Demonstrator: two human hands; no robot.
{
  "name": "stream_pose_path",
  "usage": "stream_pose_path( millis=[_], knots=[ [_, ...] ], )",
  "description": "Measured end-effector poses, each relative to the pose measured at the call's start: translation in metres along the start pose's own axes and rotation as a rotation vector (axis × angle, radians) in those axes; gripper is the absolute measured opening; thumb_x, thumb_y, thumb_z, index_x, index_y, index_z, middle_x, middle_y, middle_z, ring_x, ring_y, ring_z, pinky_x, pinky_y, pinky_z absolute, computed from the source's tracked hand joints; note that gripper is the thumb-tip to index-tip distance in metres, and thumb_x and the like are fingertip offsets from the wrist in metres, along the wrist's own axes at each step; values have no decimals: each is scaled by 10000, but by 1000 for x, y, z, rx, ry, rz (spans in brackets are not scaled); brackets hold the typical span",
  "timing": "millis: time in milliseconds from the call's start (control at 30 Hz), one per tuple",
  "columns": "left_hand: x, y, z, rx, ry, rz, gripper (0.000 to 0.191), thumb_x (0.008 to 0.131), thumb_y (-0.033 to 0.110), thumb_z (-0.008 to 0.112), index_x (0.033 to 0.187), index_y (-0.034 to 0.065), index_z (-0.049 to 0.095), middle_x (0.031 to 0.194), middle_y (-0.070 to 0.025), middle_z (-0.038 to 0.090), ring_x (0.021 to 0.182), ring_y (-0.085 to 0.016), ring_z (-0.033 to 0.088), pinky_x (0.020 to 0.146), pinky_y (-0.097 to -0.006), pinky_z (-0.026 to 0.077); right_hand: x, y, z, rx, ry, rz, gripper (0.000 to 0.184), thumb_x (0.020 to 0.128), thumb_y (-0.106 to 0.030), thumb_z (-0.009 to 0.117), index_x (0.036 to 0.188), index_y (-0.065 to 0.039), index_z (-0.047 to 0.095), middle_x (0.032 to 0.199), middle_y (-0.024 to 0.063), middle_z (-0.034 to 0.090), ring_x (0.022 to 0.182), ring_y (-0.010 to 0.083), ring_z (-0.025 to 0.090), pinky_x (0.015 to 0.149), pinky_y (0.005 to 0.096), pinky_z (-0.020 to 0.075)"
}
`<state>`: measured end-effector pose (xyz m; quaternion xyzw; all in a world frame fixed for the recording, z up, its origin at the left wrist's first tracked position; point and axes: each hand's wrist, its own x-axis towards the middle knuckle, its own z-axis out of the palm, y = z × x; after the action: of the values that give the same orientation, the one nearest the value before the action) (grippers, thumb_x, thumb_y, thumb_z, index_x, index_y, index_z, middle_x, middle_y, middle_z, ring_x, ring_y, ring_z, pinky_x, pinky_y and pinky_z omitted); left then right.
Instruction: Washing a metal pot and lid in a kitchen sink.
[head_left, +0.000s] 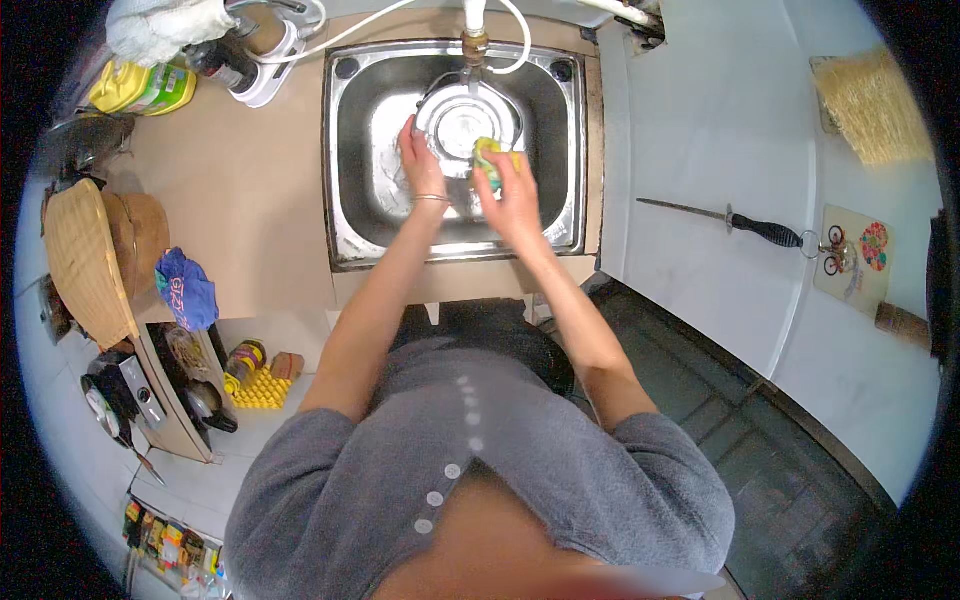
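Observation:
A stainless steel sink (375, 150) lies before me. In it, beneath the faucet (475, 49), is a round shiny metal vessel or lid (466, 127) with a thin wire-like handle or rim around it; which it is I cannot tell. Water seems to run from the faucet onto it. My left hand (422, 161), with a bangle at the wrist, touches its left edge, fingers extended. In my right hand (514, 195) is a yellow and green sponge (487, 161), held at the vessel's lower right edge.
Left of the sink are a yellow jug (142, 88), a dark bottle (225, 67), a blue cloth (187, 289) and a woven tray (88, 259). A white hose (360, 30) loops behind the sink. A sharpening steel (757, 226) hangs at the right on the white surface.

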<state>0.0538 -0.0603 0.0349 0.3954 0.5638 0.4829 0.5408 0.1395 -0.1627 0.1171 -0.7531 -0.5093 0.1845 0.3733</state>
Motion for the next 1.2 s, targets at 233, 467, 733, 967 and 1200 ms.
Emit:
stream_pose_path(
  millis=[233,467,733,967,1200],
  knots=[
    [57,22,8,125,-378,384,311,973,227,460,1218,64,561,1181,-102,610,1009,-162,572,898,-276,426,39,10,-11,-232,-22,-514,324,797,-171,659,1120,-185,635,1239,83,560,1189,342,469,978,519,375],
    [57,28,12,230,-532,115,298,992,219,409,1191,81,584,1086,-57,637,956,-110,563,854,-259,441,83,13,28,-338,45,-429,306,787,-236,657,1093,-237,657,1262,95,518,1228,408,395,993,613,310],
    [30,18,11,380,-304,284,318,960,193,410,1201,67,573,1143,-175,618,1047,-293,598,891,-356,448,100,7,60,-399,460,-170,157,750,-233,668,847,-109,673,1104,212,553,1071,418,485,917,578,377],
    [6,4,-1,400,-11,477,342,962,212,418,1225,42,554,993,-146,650,762,-172,588,709,-301,469,101,7,65,-153,364,10,163,749,-221,673,808,-70,665,969,207,588,925,371,541,790,439,470],
    [-2,20,5,289,-27,328,338,952,149,398,1226,14,543,1169,-183,589,1019,-252,575,888,-336,435,113,44,39,-202,414,-145,197,763,-270,692,864,-101,688,841,147,634,810,318,586,758,421,484]
  ],
)
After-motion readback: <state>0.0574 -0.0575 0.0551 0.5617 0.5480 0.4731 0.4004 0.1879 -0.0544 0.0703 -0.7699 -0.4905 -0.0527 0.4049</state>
